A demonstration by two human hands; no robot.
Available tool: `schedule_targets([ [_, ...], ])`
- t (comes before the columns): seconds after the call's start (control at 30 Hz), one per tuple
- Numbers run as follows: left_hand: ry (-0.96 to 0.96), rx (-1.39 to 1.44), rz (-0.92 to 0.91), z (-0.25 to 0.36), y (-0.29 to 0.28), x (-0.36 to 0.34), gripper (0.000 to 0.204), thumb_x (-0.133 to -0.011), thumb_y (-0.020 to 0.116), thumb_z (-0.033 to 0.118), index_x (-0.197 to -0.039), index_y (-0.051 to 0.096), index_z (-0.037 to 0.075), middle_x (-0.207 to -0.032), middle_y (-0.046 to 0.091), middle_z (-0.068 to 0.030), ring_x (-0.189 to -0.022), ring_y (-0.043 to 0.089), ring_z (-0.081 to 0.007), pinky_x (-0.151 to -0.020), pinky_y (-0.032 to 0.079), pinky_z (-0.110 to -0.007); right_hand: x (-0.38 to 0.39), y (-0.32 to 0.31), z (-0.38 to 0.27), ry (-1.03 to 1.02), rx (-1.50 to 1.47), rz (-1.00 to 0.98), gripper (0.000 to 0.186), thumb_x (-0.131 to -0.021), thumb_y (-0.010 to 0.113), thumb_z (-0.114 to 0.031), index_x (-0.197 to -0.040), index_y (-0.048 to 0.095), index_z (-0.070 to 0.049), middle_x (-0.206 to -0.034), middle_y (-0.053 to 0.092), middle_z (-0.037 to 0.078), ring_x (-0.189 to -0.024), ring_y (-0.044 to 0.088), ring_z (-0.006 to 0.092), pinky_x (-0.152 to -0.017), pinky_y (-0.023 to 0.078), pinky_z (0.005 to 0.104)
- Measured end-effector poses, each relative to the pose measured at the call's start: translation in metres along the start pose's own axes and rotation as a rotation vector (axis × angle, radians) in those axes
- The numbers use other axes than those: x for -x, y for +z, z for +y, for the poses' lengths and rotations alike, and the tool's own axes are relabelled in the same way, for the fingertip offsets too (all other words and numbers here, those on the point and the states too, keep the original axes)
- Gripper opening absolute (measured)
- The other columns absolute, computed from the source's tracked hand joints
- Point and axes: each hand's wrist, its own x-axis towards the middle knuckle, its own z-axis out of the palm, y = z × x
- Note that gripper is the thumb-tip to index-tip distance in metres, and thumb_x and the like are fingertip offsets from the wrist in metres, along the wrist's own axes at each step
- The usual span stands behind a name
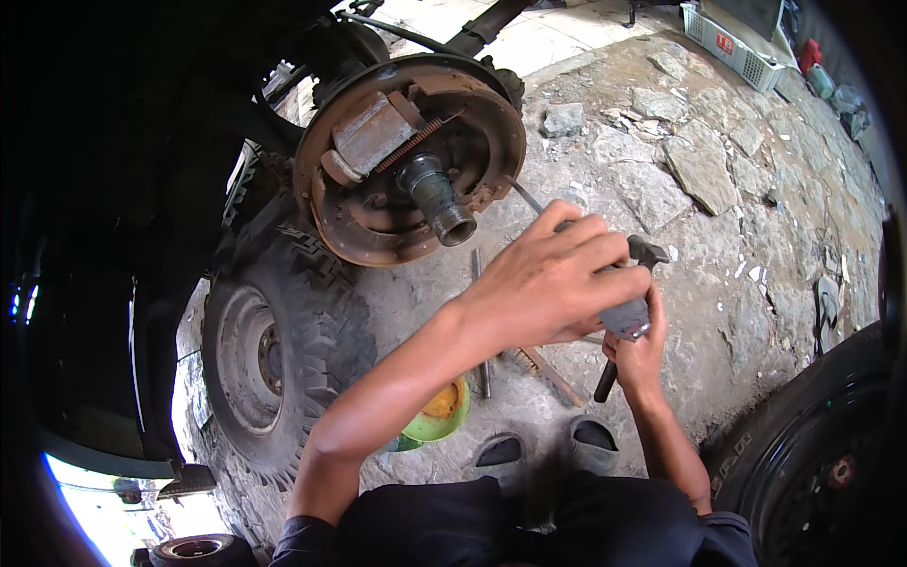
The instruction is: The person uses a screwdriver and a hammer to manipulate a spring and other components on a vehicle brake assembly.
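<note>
My left hand (557,274) is closed around the grey handle of a screwdriver (628,319), whose metal butt faces down and right. Its shaft runs up and left, and the tip meets or nearly meets the right rim of a rusty drum brake backing plate (351,236). On that plate are a rusty block (370,137), a coil spring (411,144) and a hollow threaded spindle (439,203). Partly behind the left hand, my right hand (641,354) grips a hammer (648,251) by its dark handle, with the head up beside the screwdriver.
A knobby tyre on a pale rim (248,345) leans at left; another wheel (803,454) lies at lower right. Near my shoes are a wire brush (553,376), a metal rod (485,380) and a green-yellow bowl (444,416). Stone slabs (699,175) and a white crate (732,47) lie beyond.
</note>
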Motion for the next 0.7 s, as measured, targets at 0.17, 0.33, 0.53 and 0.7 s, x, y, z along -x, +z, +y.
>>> schedule_targets([
  [0.17, 0.020, -0.155, 0.062, -0.023, -0.016, 0.004, 0.042, -0.060, 0.086, 0.013, -0.095, 0.063, 0.010, -0.089, 0.058, -0.0025, -0.086, 0.057, -0.0235, -0.084, 0.040, -0.037, 0.001, 0.017, -0.020, 0.052, -0.070, 0.000, 0.024, -0.102, 0.057, -0.025, -0.115, 0.047, -0.008, -0.065, 0.045, -0.005, -0.046, 0.037, 0.0019, -0.039, 0.027, 0.0208],
  [0.33, -0.138, -0.066, 0.011, -0.027, -0.020, 0.014, 0.032, -0.071, 0.085, 0.020, -0.090, 0.062, 0.008, -0.086, 0.057, -0.0048, -0.087, 0.057, -0.0258, -0.083, 0.041, -0.039, 0.007, 0.023, -0.020, 0.082, -0.058, -0.049, 0.022, -0.101, 0.058, -0.023, -0.114, 0.048, -0.008, -0.063, 0.044, -0.006, -0.045, 0.036, 0.0021, -0.039, 0.028, 0.0212],
  [0.53, -0.120, -0.142, 0.006, -0.040, -0.024, 0.013, 0.034, -0.071, 0.085, 0.023, -0.090, 0.062, 0.006, -0.088, 0.057, -0.0064, -0.090, 0.056, -0.0257, -0.084, 0.042, -0.039, 0.012, 0.022, -0.011, 0.104, -0.045, -0.041, 0.023, -0.101, 0.058, -0.021, -0.116, 0.047, -0.007, -0.062, 0.043, -0.006, -0.043, 0.035, 0.0021, -0.038, 0.027, 0.0215],
  [0.7, -0.147, -0.133, -0.066, -0.054, -0.031, 0.006, 0.030, -0.075, 0.083, 0.024, -0.083, 0.062, 0.004, -0.084, 0.057, -0.0067, -0.088, 0.055, -0.0263, -0.081, 0.042, -0.038, 0.012, 0.021, -0.014, 0.114, -0.088, -0.028, 0.025, -0.101, 0.059, -0.021, -0.118, 0.048, -0.007, -0.062, 0.043, -0.006, -0.043, 0.035, 0.0021, -0.038, 0.027, 0.0215],
])
